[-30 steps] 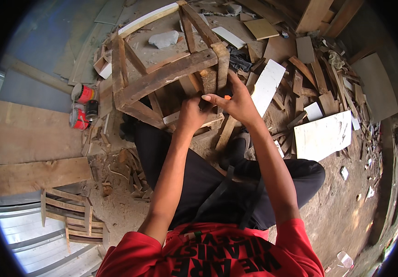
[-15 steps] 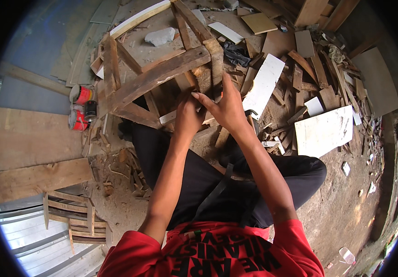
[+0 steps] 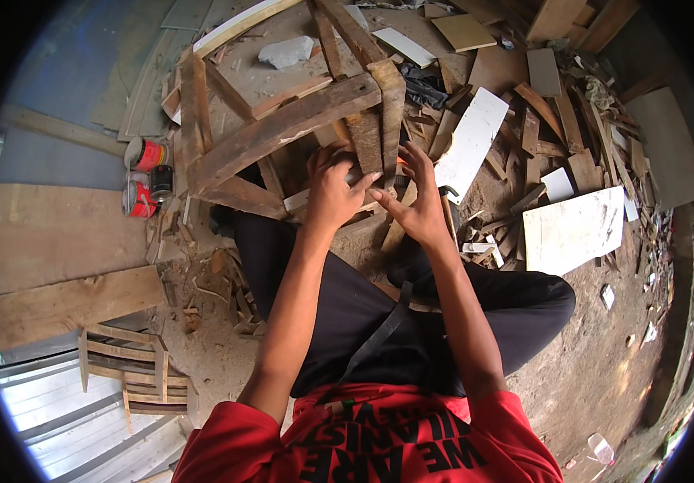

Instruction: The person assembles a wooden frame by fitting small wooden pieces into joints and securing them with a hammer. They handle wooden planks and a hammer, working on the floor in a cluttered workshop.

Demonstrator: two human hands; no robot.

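A rough wooden furniture frame (image 3: 290,121) of brown bars stands tilted in front of my crossed legs. My left hand (image 3: 335,191) curls round the lower end of its near right leg (image 3: 391,113), fingers behind and thumb in front. On the other side of that leg, my right hand (image 3: 417,205) bends its fingers against it. The two thumb tips almost meet at the leg's bottom end. A small orange and dark thing (image 3: 401,166) shows between the leg and my right fingers; its kind is unclear. What lies behind my left fingers is hidden.
A hammer (image 3: 448,201) leans beside my right thigh. White boards (image 3: 576,229) and wood offcuts (image 3: 536,133) litter the right. Several cans (image 3: 147,154) stand at the left near plywood sheets (image 3: 57,237). A pale stone (image 3: 286,52) lies beyond the frame.
My hands have moved apart and now sit on both sides of the leg's lower end. The orange and dark thing has come into view. The whole view has shifted slightly.
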